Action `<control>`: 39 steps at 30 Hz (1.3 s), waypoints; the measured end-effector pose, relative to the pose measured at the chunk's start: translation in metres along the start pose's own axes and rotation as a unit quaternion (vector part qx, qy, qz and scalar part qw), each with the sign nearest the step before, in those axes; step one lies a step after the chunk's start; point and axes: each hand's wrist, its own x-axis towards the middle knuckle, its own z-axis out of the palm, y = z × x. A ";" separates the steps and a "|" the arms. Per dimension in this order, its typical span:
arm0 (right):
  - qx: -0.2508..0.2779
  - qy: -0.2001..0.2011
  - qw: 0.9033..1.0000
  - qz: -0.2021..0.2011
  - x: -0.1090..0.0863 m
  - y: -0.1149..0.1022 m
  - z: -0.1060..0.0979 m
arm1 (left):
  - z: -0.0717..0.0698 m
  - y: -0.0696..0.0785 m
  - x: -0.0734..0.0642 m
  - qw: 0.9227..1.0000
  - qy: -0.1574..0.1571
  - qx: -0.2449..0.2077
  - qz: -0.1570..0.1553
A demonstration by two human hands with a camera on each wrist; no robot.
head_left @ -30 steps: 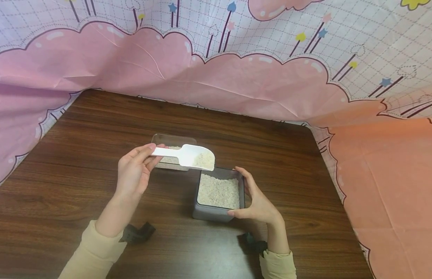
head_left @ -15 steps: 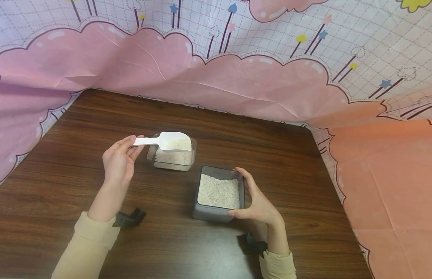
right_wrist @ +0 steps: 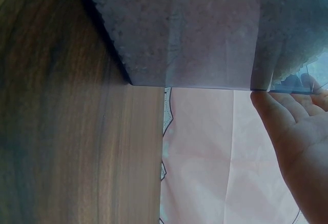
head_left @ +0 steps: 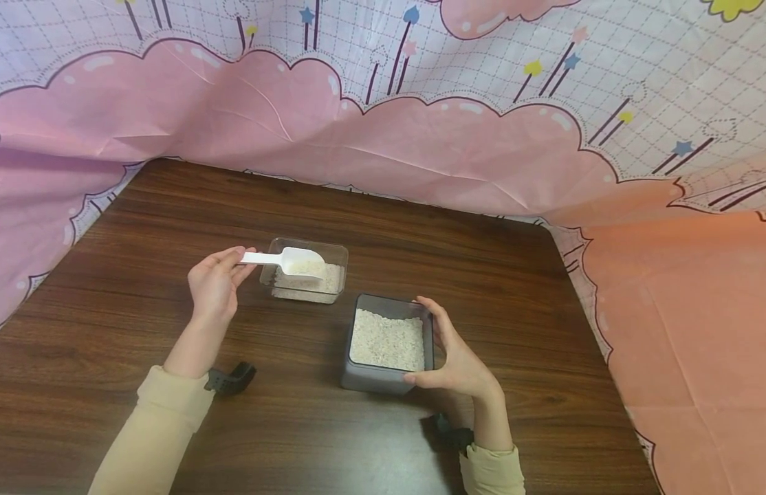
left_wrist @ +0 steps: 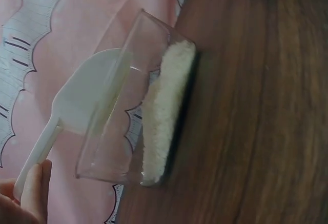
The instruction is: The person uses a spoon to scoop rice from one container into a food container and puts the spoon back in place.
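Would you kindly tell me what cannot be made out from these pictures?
- Head view: some grains in the clear box, hidden by the scoop.
- Head view: the floor of the gray box, covered by its own grains.
- Left wrist view: part of the left hand, cut off by the lower-left corner.
- Right wrist view: part of the right hand, cut off by the right edge.

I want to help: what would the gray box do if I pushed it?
The box is probably heavy, since grains nearly fill it. It seems stiff: held by the right hand, it looks straight-sided. A bump might spill grains, its top being open.
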 end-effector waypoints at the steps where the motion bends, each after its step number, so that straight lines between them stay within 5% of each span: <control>1: 0.000 0.000 1.000 -0.001 0.000 0.000 0.000 | 0.000 -0.001 0.001 1.000 -0.001 0.020 0.007; 11: 0.001 0.001 1.000 0.000 0.000 0.000 0.000 | 0.005 -0.005 0.004 0.985 0.007 0.155 0.072; 24: 0.001 0.001 1.000 0.003 0.000 -0.001 0.000 | 0.014 0.003 0.001 0.946 -0.009 0.285 0.154; 28: 0.000 0.001 1.000 0.004 0.000 -0.001 0.000 | 0.018 0.007 -0.001 0.924 -0.031 0.328 0.191; 39: 0.001 0.001 1.000 0.002 -0.001 -0.002 0.000 | 0.035 0.016 -0.017 0.842 -0.106 0.414 0.328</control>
